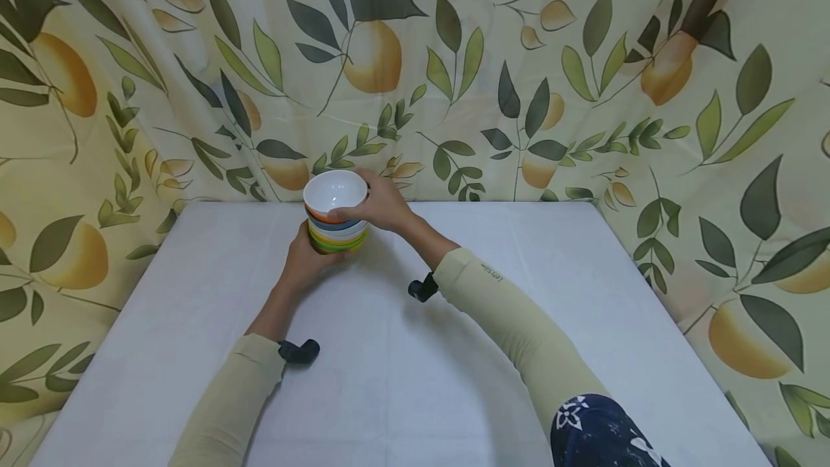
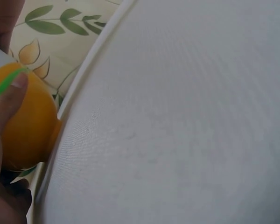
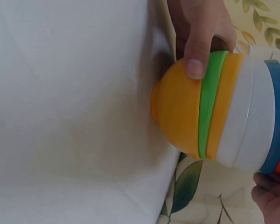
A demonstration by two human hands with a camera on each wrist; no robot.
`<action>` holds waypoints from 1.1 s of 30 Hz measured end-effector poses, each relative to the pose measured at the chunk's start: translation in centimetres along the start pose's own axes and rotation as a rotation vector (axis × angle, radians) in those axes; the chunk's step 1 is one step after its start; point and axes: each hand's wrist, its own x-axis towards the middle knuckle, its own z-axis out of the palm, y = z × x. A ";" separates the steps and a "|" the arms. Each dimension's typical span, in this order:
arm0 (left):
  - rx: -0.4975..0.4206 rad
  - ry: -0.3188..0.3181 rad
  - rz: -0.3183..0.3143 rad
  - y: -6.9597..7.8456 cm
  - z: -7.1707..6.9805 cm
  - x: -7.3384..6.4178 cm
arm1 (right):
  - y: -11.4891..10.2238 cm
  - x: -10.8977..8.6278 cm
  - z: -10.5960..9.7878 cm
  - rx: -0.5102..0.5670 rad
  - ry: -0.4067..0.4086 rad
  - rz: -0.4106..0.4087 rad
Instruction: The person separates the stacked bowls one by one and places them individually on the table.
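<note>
At the white table's (image 1: 415, 380) far edge, the left hand (image 1: 306, 258) grips the bowl stack (image 1: 338, 231) low, the right hand (image 1: 384, 202) gripping round the top bowl (image 1: 335, 189). Stack-handling, I'd judge; next calls for keeping everything aligned.

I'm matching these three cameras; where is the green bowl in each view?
Head: green bowl left of centre, low in the stack.
Left wrist: green bowl at the left edge, mostly hidden.
Right wrist: green bowl right of centre, between yellow bowls.
Shared landmark: the left hand gripping there.
</note>
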 end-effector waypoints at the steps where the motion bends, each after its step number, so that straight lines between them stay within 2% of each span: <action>1: -0.001 0.000 -0.002 0.0 0.0 0.0 | 0.0 0.0 0.0 -0.002 0.001 0.003; 11: -0.006 0.014 -0.006 -0.1 0.0 -0.1 | -0.4 0.0 -0.2 0.011 0.021 0.000; 20: -0.011 0.024 -0.020 -0.2 0.2 -0.3 | -0.7 -0.3 -0.9 0.064 0.047 -0.050; 29: -0.006 0.023 0.002 -0.4 0.1 -0.5 | -0.7 -2.3 -4.4 0.164 0.174 -0.140; 33: -0.005 0.024 -0.002 -0.3 0.0 -0.5 | -0.1 -4.0 -6.7 0.164 0.240 -0.090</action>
